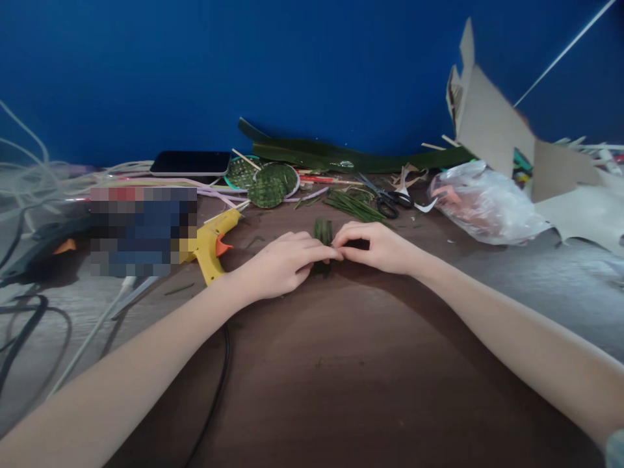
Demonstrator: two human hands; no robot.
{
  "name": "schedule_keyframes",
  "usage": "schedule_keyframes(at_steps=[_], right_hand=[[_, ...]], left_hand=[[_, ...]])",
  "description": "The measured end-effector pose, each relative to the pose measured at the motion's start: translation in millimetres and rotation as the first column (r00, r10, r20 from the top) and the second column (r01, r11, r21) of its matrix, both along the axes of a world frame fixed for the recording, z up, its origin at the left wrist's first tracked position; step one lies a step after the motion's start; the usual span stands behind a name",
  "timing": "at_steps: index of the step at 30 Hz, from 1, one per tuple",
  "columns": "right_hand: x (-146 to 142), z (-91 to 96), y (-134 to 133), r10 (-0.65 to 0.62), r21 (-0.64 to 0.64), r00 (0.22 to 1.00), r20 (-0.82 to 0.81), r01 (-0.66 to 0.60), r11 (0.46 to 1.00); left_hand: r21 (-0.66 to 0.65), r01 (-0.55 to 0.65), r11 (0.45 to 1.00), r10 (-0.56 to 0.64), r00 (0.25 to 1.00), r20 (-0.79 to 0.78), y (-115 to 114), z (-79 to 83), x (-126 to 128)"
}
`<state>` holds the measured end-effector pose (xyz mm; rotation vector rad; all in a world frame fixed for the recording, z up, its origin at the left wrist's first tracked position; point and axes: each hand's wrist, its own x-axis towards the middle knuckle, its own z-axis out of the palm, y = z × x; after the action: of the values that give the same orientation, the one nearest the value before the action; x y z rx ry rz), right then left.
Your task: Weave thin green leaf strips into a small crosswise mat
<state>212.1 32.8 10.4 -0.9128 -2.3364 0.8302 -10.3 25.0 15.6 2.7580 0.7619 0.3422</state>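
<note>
At the middle of the table, a small upright piece of woven green leaf strips [322, 229] shows between my two hands. My left hand [287, 263] is closed around its near side, with the index finger stretched across the front. From the right, my right hand [375, 246] pinches at the edge of the same piece, thumb and fingertips meeting my left index fingertip. The fingers hide the lower part of the piece. Cut green leaf strips [358, 207] lie just behind, beside black-handled scissors [389, 207].
To the left lies a yellow glue gun [213, 240] with a black cable. Round woven leaf pieces [273, 184], a phone [190, 163] and a long leaf [336, 155] line the blue wall. A plastic bag [487, 205] and cut cardboard [497, 117] stand at the right.
</note>
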Motion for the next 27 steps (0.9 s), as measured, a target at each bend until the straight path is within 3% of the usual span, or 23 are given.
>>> schedule_keyframes(at_steps=[6, 11, 16, 27], right_hand=[[-0.1, 1.0, 0.0, 0.001, -0.014, 1.000, -0.005, -0.001, 1.000], [-2.1, 1.3, -0.8, -0.019, -0.038, 1.000, -0.013, 0.019, 0.999], [-2.1, 1.2, -0.3, -0.019, -0.063, 1.000, -0.019, 0.017, 0.998], [-0.6, 0.9, 0.6, 0.003, -0.063, 1.000, 0.007, -0.002, 0.998]], left_hand=[[-0.037, -0.048, 0.998, 0.048, 0.999, 0.015, 0.2, -0.1, -0.7], [-0.018, 0.002, 1.000, -0.002, 1.000, -0.015, 0.6, 0.5, -0.1], [-0.016, -0.053, 0.998, 0.053, 0.999, -0.001, -0.5, 0.8, 0.7], [0.024, 0.015, 1.000, -0.015, 1.000, -0.026, 0.0, -1.7, 0.6]])
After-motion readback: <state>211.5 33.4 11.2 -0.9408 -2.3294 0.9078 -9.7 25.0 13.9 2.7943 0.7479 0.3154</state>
